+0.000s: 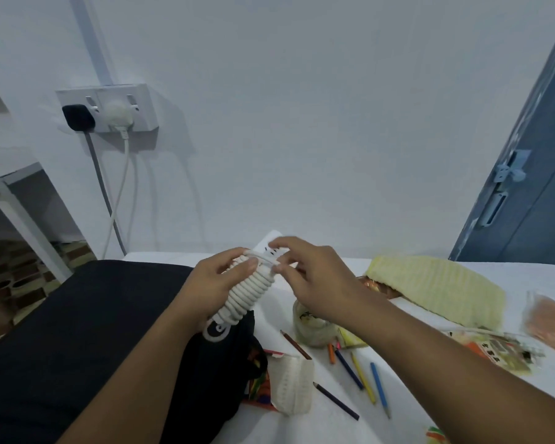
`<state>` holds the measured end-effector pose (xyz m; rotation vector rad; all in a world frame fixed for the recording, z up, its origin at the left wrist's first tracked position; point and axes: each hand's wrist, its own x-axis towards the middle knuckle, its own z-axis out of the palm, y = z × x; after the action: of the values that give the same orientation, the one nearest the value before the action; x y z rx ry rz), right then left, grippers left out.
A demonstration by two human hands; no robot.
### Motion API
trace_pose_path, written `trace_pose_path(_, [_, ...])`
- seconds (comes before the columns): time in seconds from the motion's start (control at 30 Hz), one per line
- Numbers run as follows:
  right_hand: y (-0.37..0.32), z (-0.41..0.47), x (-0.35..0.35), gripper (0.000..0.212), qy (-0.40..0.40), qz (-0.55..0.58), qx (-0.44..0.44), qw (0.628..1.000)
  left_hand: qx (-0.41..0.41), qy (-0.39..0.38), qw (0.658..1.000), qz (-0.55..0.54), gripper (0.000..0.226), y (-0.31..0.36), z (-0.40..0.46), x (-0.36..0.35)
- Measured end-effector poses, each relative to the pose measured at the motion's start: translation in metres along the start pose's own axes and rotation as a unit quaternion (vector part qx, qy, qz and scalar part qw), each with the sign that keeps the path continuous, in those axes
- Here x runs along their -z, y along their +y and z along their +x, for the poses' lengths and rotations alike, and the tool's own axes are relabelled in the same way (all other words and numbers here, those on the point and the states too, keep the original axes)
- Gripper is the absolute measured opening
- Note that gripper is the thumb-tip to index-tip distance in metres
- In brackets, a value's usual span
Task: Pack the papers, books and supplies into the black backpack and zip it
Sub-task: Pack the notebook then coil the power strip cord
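While the left hand [217, 285] wraps its curled fingers and thumb round a white power strip bound in tight coils of its own thick white cable [249, 291], most of the strip's body stays hidden under those coils; only the top end with a few dark socket slots peeks out. Right hand [314, 277] comes in from the other side, thumb and fingertips pinching the loose cable at the top of the bundle. Both are up above the table, just over the black fabric backpack [87, 331], which sprawls across the left of the white table [327, 424] and runs out of frame at the bottom. A white circular logo on the bag is half covered by the cable's lowest loop and can't be read. Beside the bag's opening sits a white ribbed knitted pouch [293, 386] on something orange, hard to make out. Loose coloured pencils [362, 376] lie scattered to its right. Behind the right wrist, a small clear jar [308, 328], contents blurred. Further right, a pale yellow textured cloth [436, 291] and printed packets, their lettering too small to read.
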<state>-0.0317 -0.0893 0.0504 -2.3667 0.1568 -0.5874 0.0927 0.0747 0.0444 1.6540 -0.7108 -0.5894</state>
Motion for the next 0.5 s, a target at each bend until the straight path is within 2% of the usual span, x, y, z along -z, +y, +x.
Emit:
trace_pose_path(0.07, [0.015, -0.007, -0.009, 0.026, 0.027, -0.029, 0.022, 0.999, 0.027, 0.048, 0.997, -0.059, 0.016, -0.002, -0.001, 0.0])
trace_pose_path(0.17, [0.033, -0.016, -0.021, 0.027, -0.003, -0.022, 0.032, 0.999, 0.048, 0.029, 0.992, -0.113, 0.022, -0.004, -0.002, 0.001])
trace_pose_path(0.23, [0.038, -0.016, -0.021, 0.028, -0.001, -0.014, 0.043, 0.999, 0.037, 0.008, 0.994, -0.101, 0.027, -0.005, -0.001, 0.0])
trace_pose_path(0.33, [0.039, -0.014, -0.017, 0.029, -0.034, -0.009, 0.067, 0.997, 0.025, 0.017, 0.998, -0.063, 0.026, -0.007, 0.0, -0.002])
trace_pose_path(0.4, [0.042, -0.013, -0.013, 0.016, -0.064, -0.006, 0.034, 0.997, 0.024, 0.024, 0.999, -0.04, 0.019, -0.005, 0.001, -0.001])
trace_pose_path(0.43, [0.044, -0.012, -0.011, 0.016, -0.081, -0.006, 0.001, 0.997, 0.021, 0.02, 0.999, -0.035, 0.017, -0.004, 0.001, 0.0])
trace_pose_path(0.5, [0.05, -0.009, -0.006, 0.052, -0.127, 0.013, -0.087, 0.988, 0.007, -0.006, 0.999, -0.045, 0.022, 0.0, 0.001, 0.003])
